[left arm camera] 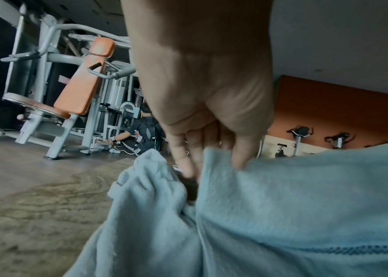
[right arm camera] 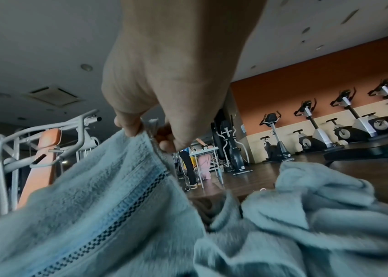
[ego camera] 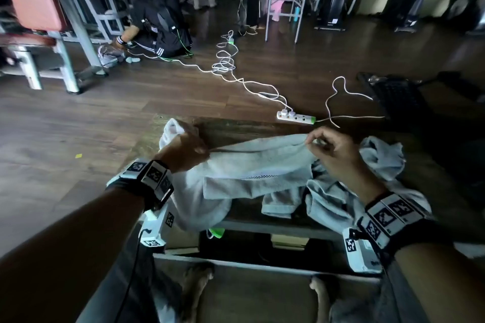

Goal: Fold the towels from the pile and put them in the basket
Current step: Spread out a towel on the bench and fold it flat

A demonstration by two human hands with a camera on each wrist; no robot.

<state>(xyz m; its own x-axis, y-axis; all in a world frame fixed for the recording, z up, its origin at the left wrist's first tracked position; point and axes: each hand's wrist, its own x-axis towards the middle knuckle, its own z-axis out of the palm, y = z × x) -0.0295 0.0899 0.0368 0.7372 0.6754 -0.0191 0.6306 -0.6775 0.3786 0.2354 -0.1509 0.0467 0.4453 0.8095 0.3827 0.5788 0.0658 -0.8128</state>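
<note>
The towel (ego camera: 252,162) is stretched above the table (ego camera: 236,128) between both hands: the left hand (ego camera: 183,151) is closed on a bunched corner at the towel's left end, and the right hand (ego camera: 332,148) pinches the top hem at its right end between thumb and fingertips (right arm camera: 128,127). The pile (ego camera: 378,165) lies crumpled on the table just right of the towel, partly under the right wrist. No basket shows in any view. The pinch looks the weaker hold; if the hem slips, that end would likely drop onto the pile and tangle with it. The left hand holds a wad, not a clean corner, so a fold started now would probably come out skewed unless the corner is found. The towel's lower edge hangs over the table's near edge, and its weight could drag it toward the floor if either hold loosens. A power strip (ego camera: 296,117) and cables (ego camera: 225,60) lie on the floor beyond the table, a snag risk for anything dropped there. No brand or readable writing appears; only black-and-white coded markers on 2 wristbands (ego camera: 151,174), and a checked woven stripe (right arm camera: 126,211) on the towel.
</note>
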